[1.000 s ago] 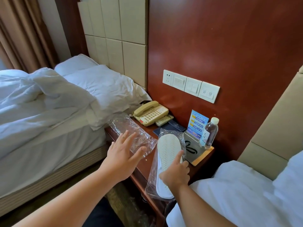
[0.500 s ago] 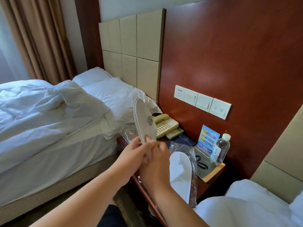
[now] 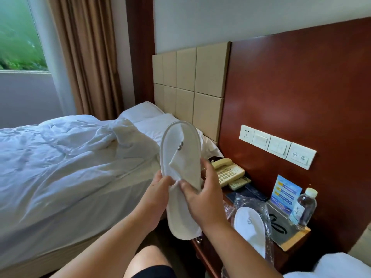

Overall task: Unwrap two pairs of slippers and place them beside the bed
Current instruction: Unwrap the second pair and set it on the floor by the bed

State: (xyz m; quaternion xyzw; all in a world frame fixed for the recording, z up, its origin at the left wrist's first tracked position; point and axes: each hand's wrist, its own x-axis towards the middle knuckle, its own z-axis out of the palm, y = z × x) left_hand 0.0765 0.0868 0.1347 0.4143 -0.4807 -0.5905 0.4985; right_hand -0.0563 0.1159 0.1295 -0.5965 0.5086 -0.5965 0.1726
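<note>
Head view: left hand (image 3: 158,190) and right hand (image 3: 202,197) both pinch a white slipper (image 3: 180,171) held upright over the nightstand's (image 3: 289,255) left edge, its strap bearing a grey logo; half a second ago it showed edge-on, now its upper faces the camera. A second slipper (image 3: 251,231) lies in clear wrap (image 3: 267,215) at the nightstand's front edge

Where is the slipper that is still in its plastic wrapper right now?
The wrapped slipper lies on the nightstand, lower right of the head view, just right of the right hand and left of the water bottle.
</note>
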